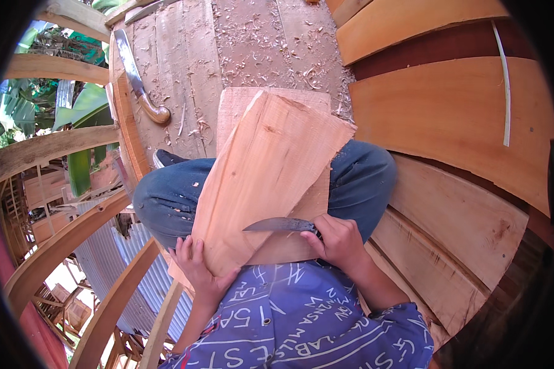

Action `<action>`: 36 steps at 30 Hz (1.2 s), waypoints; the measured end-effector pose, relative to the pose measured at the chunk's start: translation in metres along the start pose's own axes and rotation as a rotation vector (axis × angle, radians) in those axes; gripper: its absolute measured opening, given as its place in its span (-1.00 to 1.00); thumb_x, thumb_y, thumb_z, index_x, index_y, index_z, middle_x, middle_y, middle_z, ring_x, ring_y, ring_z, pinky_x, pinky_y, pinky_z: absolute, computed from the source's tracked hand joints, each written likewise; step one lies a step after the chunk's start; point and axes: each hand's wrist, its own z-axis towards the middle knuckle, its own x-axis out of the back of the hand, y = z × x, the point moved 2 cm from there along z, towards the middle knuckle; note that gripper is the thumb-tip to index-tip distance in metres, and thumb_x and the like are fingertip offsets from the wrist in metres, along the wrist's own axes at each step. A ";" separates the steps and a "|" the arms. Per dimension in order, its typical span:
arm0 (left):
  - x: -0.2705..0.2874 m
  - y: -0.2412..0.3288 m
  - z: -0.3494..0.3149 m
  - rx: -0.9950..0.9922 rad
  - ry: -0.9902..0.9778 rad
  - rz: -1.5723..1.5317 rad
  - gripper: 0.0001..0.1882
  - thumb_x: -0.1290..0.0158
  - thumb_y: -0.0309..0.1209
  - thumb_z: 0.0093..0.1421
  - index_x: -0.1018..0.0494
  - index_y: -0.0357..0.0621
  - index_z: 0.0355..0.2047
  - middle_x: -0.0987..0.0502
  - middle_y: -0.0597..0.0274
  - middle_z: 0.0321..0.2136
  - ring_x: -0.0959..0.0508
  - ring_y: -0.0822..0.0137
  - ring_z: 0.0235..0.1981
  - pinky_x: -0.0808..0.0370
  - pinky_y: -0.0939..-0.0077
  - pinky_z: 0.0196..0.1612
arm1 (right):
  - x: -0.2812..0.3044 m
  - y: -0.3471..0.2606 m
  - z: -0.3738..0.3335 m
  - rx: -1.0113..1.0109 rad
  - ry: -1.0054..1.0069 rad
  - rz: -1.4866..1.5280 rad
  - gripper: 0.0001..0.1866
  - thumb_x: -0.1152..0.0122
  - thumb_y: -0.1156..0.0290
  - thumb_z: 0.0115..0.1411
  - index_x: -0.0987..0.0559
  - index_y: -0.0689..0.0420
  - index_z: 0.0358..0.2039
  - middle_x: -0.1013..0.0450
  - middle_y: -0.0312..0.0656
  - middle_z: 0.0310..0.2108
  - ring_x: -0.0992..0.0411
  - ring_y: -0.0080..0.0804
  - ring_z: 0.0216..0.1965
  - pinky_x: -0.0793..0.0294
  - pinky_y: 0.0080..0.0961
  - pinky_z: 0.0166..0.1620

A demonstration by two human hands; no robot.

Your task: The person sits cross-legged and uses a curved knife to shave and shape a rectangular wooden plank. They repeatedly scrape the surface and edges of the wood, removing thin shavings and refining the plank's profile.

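Note:
A thick piece of pale reddish wood (pixel 277 147) lies slanted across my lap, on top of a wider wooden board (pixel 234 111). At its near left corner my left hand (pixel 197 261) rests with the fingers spread along the edge. My right hand (pixel 338 240) is closed round the handle of a knife (pixel 280 225). The dark curved blade points left and lies over the near part of the wood. Most of the knife's handle is hidden in my fingers.
A machete (pixel 135 77) with a wooden handle lies on the plank floor (pixel 184 61) at the far left, among many wood shavings (pixel 258 52). Orange-brown wall boards (pixel 437 104) stand on the right. Along the left runs an open railing of wooden slats (pixel 49 150).

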 end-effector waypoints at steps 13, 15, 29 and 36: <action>0.001 0.016 0.009 -0.003 0.004 0.036 -0.04 -0.21 0.15 -0.06 -0.12 -0.09 0.24 -0.14 -0.16 0.18 -0.08 -0.26 0.28 0.20 -0.41 0.27 | -0.006 0.009 0.009 -0.073 0.128 -0.075 -0.54 -0.32 -0.04 0.07 -0.42 0.07 -0.62 -0.37 -0.24 -0.68 -0.43 -0.30 -0.64 -0.40 -0.41 -0.58; -0.001 0.014 0.009 -0.022 0.016 0.032 -0.04 -0.20 0.16 -0.05 -0.11 -0.08 0.24 -0.14 -0.17 0.17 -0.08 -0.27 0.26 0.19 -0.41 0.26 | -0.009 0.007 0.007 -0.056 0.098 -0.040 -0.55 -0.33 -0.01 0.07 -0.42 0.08 -0.62 -0.37 -0.23 -0.68 -0.43 -0.30 -0.64 -0.40 -0.41 -0.58; -0.004 0.013 0.007 -0.104 0.031 0.071 -0.04 -0.08 0.17 0.08 -0.03 -0.12 0.32 -0.08 -0.21 0.22 -0.03 -0.32 0.26 0.06 -0.34 0.24 | -0.008 0.022 -0.019 -0.229 0.199 0.040 -0.71 -0.46 0.40 -0.19 -0.45 0.11 -0.53 -0.42 -0.22 -0.59 -0.48 -0.22 -0.53 -0.43 -0.32 -0.49; 0.000 0.020 0.011 -0.126 -0.029 0.147 -0.08 0.04 0.19 0.18 -0.02 -0.23 0.33 -0.05 -0.30 0.24 -0.02 -0.29 0.29 0.08 -0.28 0.26 | 0.014 0.045 -0.061 -0.551 0.389 0.144 -0.73 -0.43 0.35 0.03 -0.51 0.20 -0.44 -0.43 -0.12 -0.54 -0.47 -0.14 -0.56 -0.44 -0.30 -0.48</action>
